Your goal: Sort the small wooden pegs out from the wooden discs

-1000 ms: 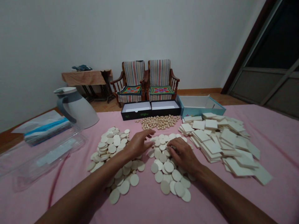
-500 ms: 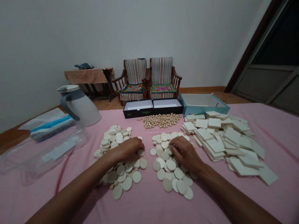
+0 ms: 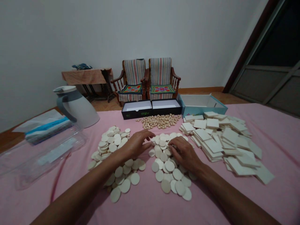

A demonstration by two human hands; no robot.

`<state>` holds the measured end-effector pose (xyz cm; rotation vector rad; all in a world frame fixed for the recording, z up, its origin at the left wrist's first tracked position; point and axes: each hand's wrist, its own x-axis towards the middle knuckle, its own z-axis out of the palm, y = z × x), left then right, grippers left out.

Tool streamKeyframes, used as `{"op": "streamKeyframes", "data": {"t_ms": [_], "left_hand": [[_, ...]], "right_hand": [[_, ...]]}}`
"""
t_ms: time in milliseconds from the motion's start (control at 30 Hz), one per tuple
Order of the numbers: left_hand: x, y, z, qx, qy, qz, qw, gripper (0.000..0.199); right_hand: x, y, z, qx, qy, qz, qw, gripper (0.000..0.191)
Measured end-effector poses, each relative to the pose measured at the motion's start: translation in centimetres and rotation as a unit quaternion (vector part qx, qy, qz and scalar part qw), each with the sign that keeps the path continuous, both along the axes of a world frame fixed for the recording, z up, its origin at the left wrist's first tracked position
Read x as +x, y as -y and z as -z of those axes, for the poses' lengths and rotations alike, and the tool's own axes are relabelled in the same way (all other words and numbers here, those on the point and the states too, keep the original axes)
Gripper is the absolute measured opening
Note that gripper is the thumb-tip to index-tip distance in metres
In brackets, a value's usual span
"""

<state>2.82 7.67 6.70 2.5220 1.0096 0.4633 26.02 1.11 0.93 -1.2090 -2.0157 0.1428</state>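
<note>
Two piles of pale round wooden discs lie before me, a left pile (image 3: pixel 125 184) and a right pile (image 3: pixel 170 165). My left hand (image 3: pixel 138 143) has crossed over to the upper left edge of the right pile, its thumb and fingers apart around the discs there. No disc clearly sits in its grasp. Resting on the right pile, my right hand (image 3: pixel 185 153) has its fingers curled down with the tips together among the discs. What those fingertips pinch, if anything, is hidden. My left forearm covers part of the left pile.
Square wooden tiles (image 3: pixel 225 143) are heaped at right. Small wooden beads (image 3: pixel 161 121) lie before a black divided box (image 3: pixel 137 114) and a light blue box (image 3: pixel 203 110). A thermos jug (image 3: pixel 81 107), tissue pack (image 3: pixel 48 129) and clear plastic tray (image 3: pixel 57 153) are at left on pink cloth (image 3: pixel 145 206).
My left hand has moved right, from the left pile to the edge of the right pile, and its fingers have spread. My right hand stays on the right pile.
</note>
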Motion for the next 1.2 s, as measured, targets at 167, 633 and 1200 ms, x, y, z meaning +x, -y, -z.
{"op": "streamKeyframes", "data": {"t_ms": [167, 633, 1200], "left_hand": [[-1.9, 1.9, -1.1, -0.05, -0.153, 0.058, 0.985, 0.031], [-2.3, 3.1, 0.2, -0.024, -0.183, 0.017, 0.983, 0.024], [-2.7, -2.8, 2.2, 0.096, -0.254, -0.121, 0.955, 0.008]], "right_hand": [[0.0, 0.1, -0.2, -0.008, 0.008, 0.005, 1.0, 0.011], [-0.1, 0.2, -0.2, -0.002, -0.001, 0.005, 1.0, 0.011], [-0.1, 0.1, -0.1, -0.001, -0.002, 0.002, 1.0, 0.011]]}}
